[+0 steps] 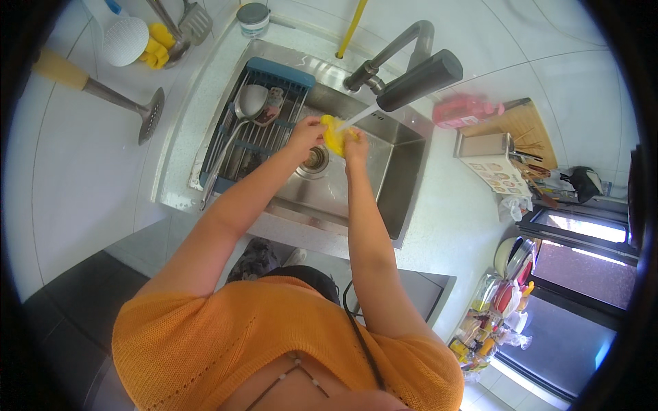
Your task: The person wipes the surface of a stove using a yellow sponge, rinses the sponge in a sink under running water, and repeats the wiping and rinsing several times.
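Over the stainless-steel sink [329, 192], my left hand [307, 134] and my right hand [357, 148] hold a small yellow pad [335, 139] between them, one at each side. It looks like a sponge or folded cloth; which one I cannot tell. Water [357, 117] runs onto it from the dark spout of the faucet [421, 81]. Just below my left hand lies the drain [314, 160]. To the left, a dish rack [280, 69] with a blue-grey frame bears a metal ladle [252, 103] and a small patterned dish [272, 110].
A pink bottle [460, 112], a cutting board [519, 128] and a utensil holder [488, 164] stand right of the sink. A lidded tub [253, 21] sits at the back left corner. A skimmer [151, 118] and other utensils hang on the left wall. Jars and bottles [483, 329] crowd the far right counter.
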Demonstrator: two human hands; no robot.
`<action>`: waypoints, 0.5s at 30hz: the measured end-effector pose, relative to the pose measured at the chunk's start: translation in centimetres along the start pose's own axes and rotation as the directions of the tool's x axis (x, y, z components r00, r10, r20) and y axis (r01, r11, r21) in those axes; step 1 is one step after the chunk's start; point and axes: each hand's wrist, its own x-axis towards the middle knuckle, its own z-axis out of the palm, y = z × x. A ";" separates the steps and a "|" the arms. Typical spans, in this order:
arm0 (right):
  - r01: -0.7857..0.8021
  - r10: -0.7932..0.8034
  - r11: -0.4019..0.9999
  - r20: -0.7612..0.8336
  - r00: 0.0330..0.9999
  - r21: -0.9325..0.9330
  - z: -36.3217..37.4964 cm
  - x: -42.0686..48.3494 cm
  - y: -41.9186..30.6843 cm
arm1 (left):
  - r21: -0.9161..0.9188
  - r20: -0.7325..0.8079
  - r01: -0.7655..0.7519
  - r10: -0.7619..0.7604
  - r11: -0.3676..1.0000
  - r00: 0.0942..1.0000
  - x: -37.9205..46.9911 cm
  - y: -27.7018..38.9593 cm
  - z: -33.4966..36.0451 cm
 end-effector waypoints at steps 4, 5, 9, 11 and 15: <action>0.114 -0.096 0.938 0.071 0.993 -0.327 0.1 -0.2 -0.7 | -0.001 -0.019 0.038 -0.038 0.999 0.999 -0.5 0.6 0.3; 0.177 -0.169 0.954 0.053 0.984 -0.241 0.5 0.5 1.1 | -0.043 0.004 0.050 -0.049 0.998 0.999 -0.5 0.5 0.5; -0.289 0.175 0.905 0.346 0.922 0.312 1.4 -1.7 -3.1 | -0.204 0.076 0.081 -0.067 0.976 0.995 -0.8 0.9 0.2; -0.521 0.304 0.716 0.465 0.831 0.464 1.0 -2.2 -3.6 | -0.254 0.096 0.098 -0.076 0.962 0.993 -1.3 1.0 0.2; -0.551 0.172 0.477 0.542 0.823 0.685 2.3 -0.8 -0.9 | -0.292 0.032 0.085 -0.079 0.953 0.996 -1.7 0.9 -0.5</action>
